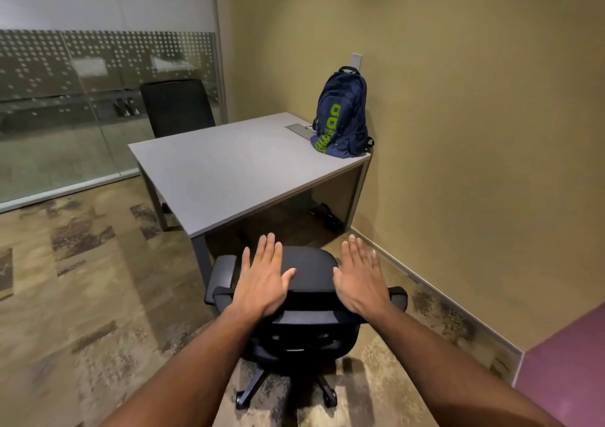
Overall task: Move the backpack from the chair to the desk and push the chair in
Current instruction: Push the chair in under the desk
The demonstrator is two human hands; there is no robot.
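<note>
Olive-tan walls meet in the far right corner of a small office, with a frosted, dot-patterned glass partition (108,76) on the left and mottled brown carpet (82,279) underfoot. A grey rectangular tabletop (229,171) on dark metal legs fills the corner. The navy backpack (343,115) with lime-green lettering already stands upright at its far right end, leaning against the wall and partly over a metal cable hatch (299,130). It looks like soft, padded woven fabric, moderately full, so it would slump if nudged; it needs no further handling.

The black office chair (307,295) sits near, just short of the tabletop's near edge, its seat facing the opening beneath. It has a curved, smooth moulded backrest top, padded armrests and a five-star base on castors. The left hand (265,279) and right hand (360,279) are both released, flat with fingers spread, over the top of the backrest; whether the palms actually touch it I cannot tell.

Judging by the castors, the chair should roll easily on low-pile carpet but may swivel, so an even push from both sides of the rigid backrest top would keep it straight. The near left table leg (201,259) stands close to the left armrest (226,264) and could snag it. A second black chair (176,107) stands beyond the tabletop's far side.
</note>
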